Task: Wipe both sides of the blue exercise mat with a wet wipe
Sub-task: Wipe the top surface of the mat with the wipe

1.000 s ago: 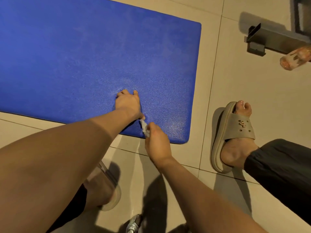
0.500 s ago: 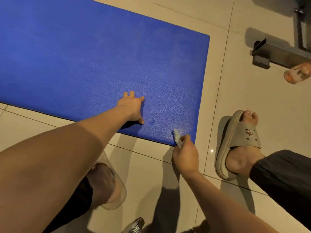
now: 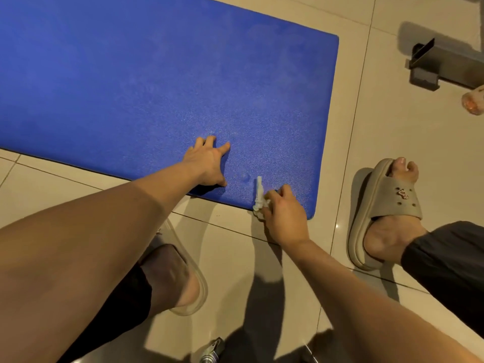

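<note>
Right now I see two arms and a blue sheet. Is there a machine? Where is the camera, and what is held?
No machine: these are a person's bare arms, filmed by a wide-angle camera worn on the head, looking down. The blue exercise mat lies on the tiled floor. The left hand presses spread fingers on the mat near its close edge. The right hand pinches a crumpled wet wipe against the mat beside its near corner. A beige slide sandal is on the right foot; a metal bracket lies far right.
</note>
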